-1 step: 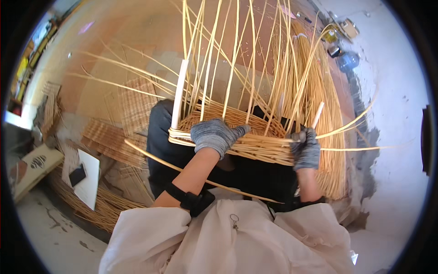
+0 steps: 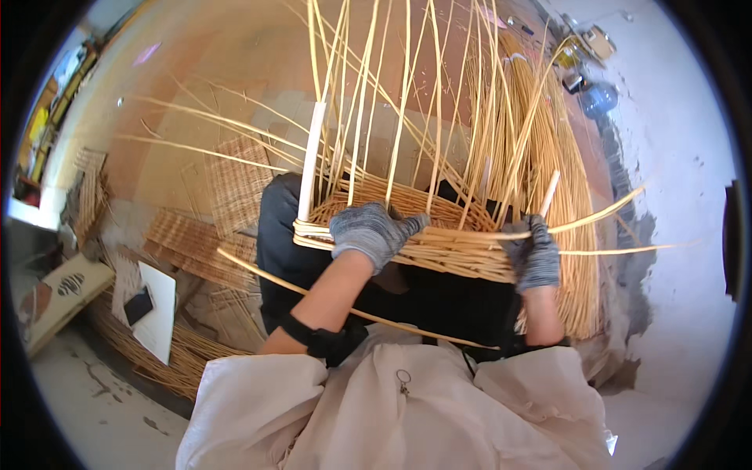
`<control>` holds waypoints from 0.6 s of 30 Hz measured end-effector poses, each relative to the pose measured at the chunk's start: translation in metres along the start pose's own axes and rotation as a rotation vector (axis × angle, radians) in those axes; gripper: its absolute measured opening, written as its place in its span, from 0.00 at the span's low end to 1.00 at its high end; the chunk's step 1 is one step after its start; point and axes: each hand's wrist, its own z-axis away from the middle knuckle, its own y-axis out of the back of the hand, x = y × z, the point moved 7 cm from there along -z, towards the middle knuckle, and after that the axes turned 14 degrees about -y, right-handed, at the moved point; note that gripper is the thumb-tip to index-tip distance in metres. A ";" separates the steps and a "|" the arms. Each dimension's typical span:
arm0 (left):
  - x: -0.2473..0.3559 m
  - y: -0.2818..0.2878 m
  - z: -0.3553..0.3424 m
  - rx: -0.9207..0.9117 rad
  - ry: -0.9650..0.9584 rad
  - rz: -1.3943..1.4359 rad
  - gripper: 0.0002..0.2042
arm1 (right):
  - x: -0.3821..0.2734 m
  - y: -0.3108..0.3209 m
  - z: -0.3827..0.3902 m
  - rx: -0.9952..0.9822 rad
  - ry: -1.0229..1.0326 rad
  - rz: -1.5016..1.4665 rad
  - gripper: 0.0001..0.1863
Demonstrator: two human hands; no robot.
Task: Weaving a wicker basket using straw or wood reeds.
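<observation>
A part-woven wicker basket (image 2: 454,252) lies across my lap, its tall willow stakes (image 2: 401,110) standing up from the walls. My left hand (image 2: 370,235), in a grey knit glove, is closed over the near wall, thumb stretched along the rim. At the right corner, my gloved right hand (image 2: 534,249) grips a willow rod (image 2: 595,218) that runs along the rim and sticks out to the right. Pale thick posts rise at the corners: a tall left post (image 2: 312,160) and a shorter right post (image 2: 550,194). My fingers partly hide the weave there.
A large bundle of willow rods (image 2: 560,180) lies on the floor at right. Woven panels (image 2: 192,243) lie at left, near a white board (image 2: 157,313) with a dark object on it. A loose rod (image 2: 274,278) crosses my lap. A blue water jug (image 2: 599,100) stands far right.
My right hand has shifted slightly to the right at the basket corner, and the rod's free end now sits lower and straighter. My left hand stays on the near wall.
</observation>
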 end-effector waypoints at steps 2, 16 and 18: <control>-0.021 -0.004 0.012 0.191 -0.259 0.042 0.37 | 0.004 0.007 0.021 -0.117 -0.140 0.548 0.14; -0.026 -0.016 0.024 0.431 -0.834 -0.367 0.33 | 0.069 -0.138 0.037 -0.411 0.807 2.097 0.33; -0.019 -0.012 0.031 0.379 -0.598 -0.403 0.38 | 0.073 -0.138 0.037 -0.441 0.634 2.210 0.32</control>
